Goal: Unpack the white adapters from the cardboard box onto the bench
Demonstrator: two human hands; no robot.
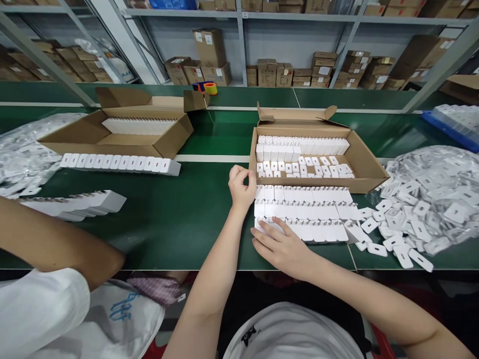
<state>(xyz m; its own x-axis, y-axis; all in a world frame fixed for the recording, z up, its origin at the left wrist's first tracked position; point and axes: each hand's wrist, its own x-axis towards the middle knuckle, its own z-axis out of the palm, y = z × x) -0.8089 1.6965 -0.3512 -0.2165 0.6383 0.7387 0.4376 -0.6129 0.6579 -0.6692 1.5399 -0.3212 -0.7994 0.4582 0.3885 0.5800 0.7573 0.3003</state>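
Observation:
My left hand [242, 188] is beside the left front corner of an open cardboard box [314, 185], its fingers curled into a pinch. Whatever may be between those fingers is hidden. My right hand [280, 247] lies with fingers stretched out and apart over the left end of the nearest row of small white boxes [322, 232]. Three rows of these boxes stand side by side in front of the cardboard box. Inside it are more white boxes [322, 145] in rows at the back, and flat white pieces with a small slot [325, 171] at the front.
Loose white slotted pieces [419, 229] spill from a clear plastic bag [452, 174] on the right. At left, a co-worker's arm [56, 239] reaches near rows of white boxes [119, 163] and another open carton [130, 149]. Yellow tape [210, 89] lies at the back.

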